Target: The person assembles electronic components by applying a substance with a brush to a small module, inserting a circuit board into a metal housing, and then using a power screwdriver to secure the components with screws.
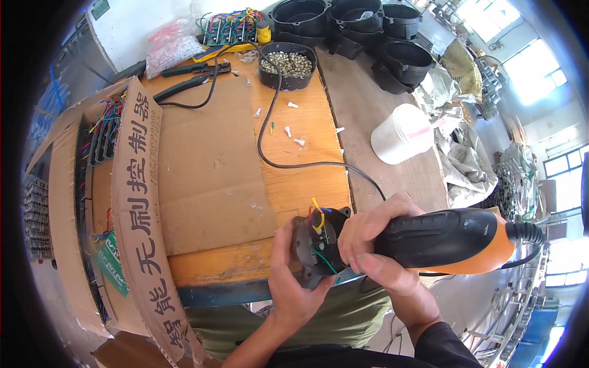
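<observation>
My left hand [294, 297] grips a dark round housing [302, 245] by its side, just above the table's front edge. Inside the housing sits a small circuit board, with yellow, red and blue wires [316, 216] standing up and a green wire [325, 262] hanging toward me. In my right hand [368, 236] is a corded orange-and-black power tool [442, 240], lying level with its cable end to the right. Its front end points at the housing; my fingers hide the tip, so contact cannot be told.
A cardboard box [136, 202] of wired boards stands left. Behind are wire pliers [184, 86], a black bin [288, 83] of small metal parts and black housings [402, 61]. A white cup [396, 138] stands right. The black cable [307, 165] crosses the table past small white caps [287, 131].
</observation>
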